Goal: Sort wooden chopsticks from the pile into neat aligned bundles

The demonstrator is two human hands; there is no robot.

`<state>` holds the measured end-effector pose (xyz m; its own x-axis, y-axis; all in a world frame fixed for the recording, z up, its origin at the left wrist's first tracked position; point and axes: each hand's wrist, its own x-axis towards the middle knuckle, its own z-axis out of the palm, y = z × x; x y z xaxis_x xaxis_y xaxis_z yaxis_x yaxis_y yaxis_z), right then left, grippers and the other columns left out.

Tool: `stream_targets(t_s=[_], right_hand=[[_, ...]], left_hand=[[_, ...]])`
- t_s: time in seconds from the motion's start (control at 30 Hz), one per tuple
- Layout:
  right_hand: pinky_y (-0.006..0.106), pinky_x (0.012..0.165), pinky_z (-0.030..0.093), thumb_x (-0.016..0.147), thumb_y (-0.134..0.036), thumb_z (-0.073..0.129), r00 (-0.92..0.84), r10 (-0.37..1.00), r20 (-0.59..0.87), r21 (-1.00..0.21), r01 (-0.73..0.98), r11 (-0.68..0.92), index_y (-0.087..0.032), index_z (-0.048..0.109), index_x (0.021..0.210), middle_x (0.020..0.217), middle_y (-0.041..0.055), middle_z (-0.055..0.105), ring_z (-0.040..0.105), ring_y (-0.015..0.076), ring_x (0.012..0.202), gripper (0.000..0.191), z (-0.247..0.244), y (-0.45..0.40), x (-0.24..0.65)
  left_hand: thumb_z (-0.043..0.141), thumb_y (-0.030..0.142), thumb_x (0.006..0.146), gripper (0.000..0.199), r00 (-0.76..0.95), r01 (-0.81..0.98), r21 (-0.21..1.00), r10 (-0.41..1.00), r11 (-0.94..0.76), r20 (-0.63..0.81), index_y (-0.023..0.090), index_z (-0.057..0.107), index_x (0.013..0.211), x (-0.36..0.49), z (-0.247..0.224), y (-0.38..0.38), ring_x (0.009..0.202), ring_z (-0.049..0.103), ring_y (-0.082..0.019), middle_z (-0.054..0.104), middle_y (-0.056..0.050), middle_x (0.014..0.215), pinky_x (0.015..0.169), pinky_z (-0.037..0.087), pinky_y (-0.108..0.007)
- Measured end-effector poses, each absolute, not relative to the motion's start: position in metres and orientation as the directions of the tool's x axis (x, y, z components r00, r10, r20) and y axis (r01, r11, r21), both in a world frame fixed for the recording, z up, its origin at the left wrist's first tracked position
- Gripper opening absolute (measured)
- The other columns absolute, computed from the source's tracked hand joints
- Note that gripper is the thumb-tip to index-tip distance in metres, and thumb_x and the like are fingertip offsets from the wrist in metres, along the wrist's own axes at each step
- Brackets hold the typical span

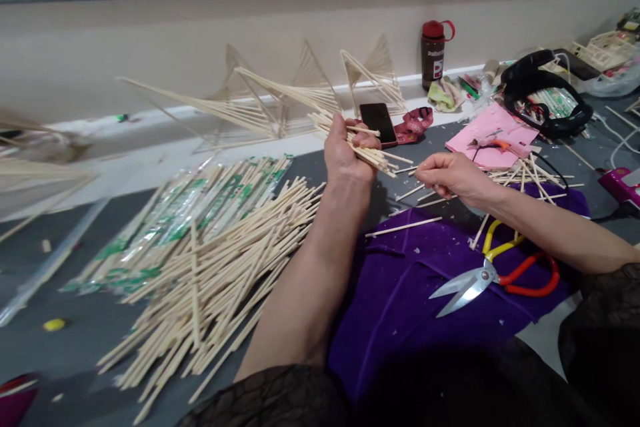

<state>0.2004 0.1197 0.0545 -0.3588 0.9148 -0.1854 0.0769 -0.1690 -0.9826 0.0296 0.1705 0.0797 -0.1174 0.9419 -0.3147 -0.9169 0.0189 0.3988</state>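
Observation:
My left hand (350,150) is wrapped round a bundle of thin wooden sticks (373,155), held up above the table near the wall. To its right, my right hand (447,177) is pinched at the end of a thin stick beside the bundle; its exact grip is hard to make out. Loose sticks (225,280) lie in a large pile left of my left forearm. Scissors (485,275) with yellow and red handles lie spread on a purple cloth (400,300). More sticks (530,173) are scattered behind my right forearm.
Wrapped sticks (190,220) lie at the left. Stick structures (225,110) lean along the wall. A phone (377,123), a red-lidded bottle (433,57), pink sheets (493,137), a black headset (547,123) and a magenta tool (623,187) stand or lie at the back and right.

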Motion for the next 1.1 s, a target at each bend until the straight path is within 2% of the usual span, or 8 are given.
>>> stream_targets(t_s=[0.13,0.23,0.33,0.5,0.6,0.7,0.93,1.1], right_hand=[[0.017,0.034,0.024,0.080,-0.022,0.063,-0.390,0.902,-0.184,-0.982,0.039,-0.183,-0.016,0.056,0.067,0.051,-0.0065,0.050,0.035,0.0023,0.037,0.016,0.057,0.118,0.191],[0.018,0.039,0.028,0.081,-0.025,0.060,-0.355,0.935,-0.022,-0.990,0.135,0.029,-0.015,0.061,0.073,0.055,-0.0058,0.053,0.040,0.0030,0.039,0.014,0.059,0.118,0.190],[0.020,0.050,0.035,0.081,-0.026,0.061,-0.348,0.924,0.158,-0.901,0.331,0.279,-0.014,0.067,0.086,0.059,-0.0051,0.056,0.047,0.0059,0.047,0.015,0.058,0.126,0.190],[0.025,0.068,0.037,0.092,-0.025,0.050,-0.558,0.782,0.279,-0.430,0.655,0.621,-0.011,0.069,0.091,0.085,0.0059,0.069,0.059,0.0141,0.076,0.023,0.060,0.136,0.188],[0.028,0.064,0.033,0.097,-0.030,0.042,-0.579,0.798,0.169,-0.137,0.788,0.601,-0.011,0.069,0.094,0.092,0.0108,0.071,0.062,0.0184,0.080,0.033,0.064,0.131,0.187],[0.029,0.058,0.027,0.099,-0.032,0.037,-0.586,0.797,0.149,0.011,0.807,0.591,-0.013,0.069,0.095,0.090,0.0105,0.071,0.062,0.0193,0.077,0.038,0.064,0.124,0.188],[0.032,0.056,0.020,0.097,-0.028,0.035,-0.759,0.560,0.333,0.178,0.634,0.753,-0.014,0.067,0.078,0.072,0.0076,0.064,0.051,0.0144,0.063,0.040,0.052,0.121,0.196],[0.030,0.054,0.022,0.098,-0.030,0.034,-0.724,0.489,0.487,0.104,0.603,0.791,-0.016,0.061,0.067,0.060,0.0028,0.056,0.043,0.0118,0.056,0.044,0.055,0.108,0.211]], left_hand=[[0.040,0.038,0.101,0.042,-0.183,-0.896,0.443,0.930,-0.024,-0.319,0.019,0.042,0.063,0.034,0.072,0.174,0.030,0.033,-0.001,0.036,0.009,0.042,0.033,0.030,-0.010],[0.044,0.035,0.100,0.040,-0.214,-0.879,0.475,0.922,-0.037,-0.323,0.019,0.042,0.064,0.036,0.065,0.178,0.030,0.033,-0.001,0.037,0.010,0.043,0.035,0.031,-0.011],[0.046,0.034,0.099,0.038,-0.232,-0.863,0.504,0.914,-0.035,-0.333,0.018,0.044,0.065,0.041,0.059,0.179,0.031,0.035,-0.001,0.040,0.010,0.045,0.036,0.032,-0.012],[0.046,0.035,0.099,0.039,-0.233,-0.836,0.548,0.910,-0.006,-0.344,0.018,0.047,0.065,0.049,0.052,0.178,0.032,0.035,-0.001,0.040,0.009,0.045,0.038,0.033,-0.013],[0.047,0.034,0.099,0.039,-0.259,-0.807,0.590,0.901,-0.004,-0.348,0.017,0.047,0.064,0.052,0.051,0.177,0.032,0.034,-0.001,0.041,0.009,0.046,0.037,0.031,-0.014],[0.047,0.034,0.099,0.040,-0.265,-0.801,0.598,0.900,-0.006,-0.346,0.017,0.047,0.063,0.054,0.050,0.176,0.031,0.033,-0.001,0.039,0.009,0.044,0.036,0.028,-0.014],[0.044,0.036,0.099,0.044,-0.127,-0.829,0.546,0.909,0.123,-0.397,0.015,0.045,0.061,0.063,0.052,0.171,0.030,0.028,0.001,0.036,0.008,0.043,0.033,0.023,-0.010],[0.060,0.040,0.092,0.040,-0.077,-0.848,0.516,0.933,0.125,-0.353,0.016,0.046,0.062,0.064,0.062,0.166,0.031,0.026,0.001,0.033,0.010,0.045,0.033,0.022,-0.010]])
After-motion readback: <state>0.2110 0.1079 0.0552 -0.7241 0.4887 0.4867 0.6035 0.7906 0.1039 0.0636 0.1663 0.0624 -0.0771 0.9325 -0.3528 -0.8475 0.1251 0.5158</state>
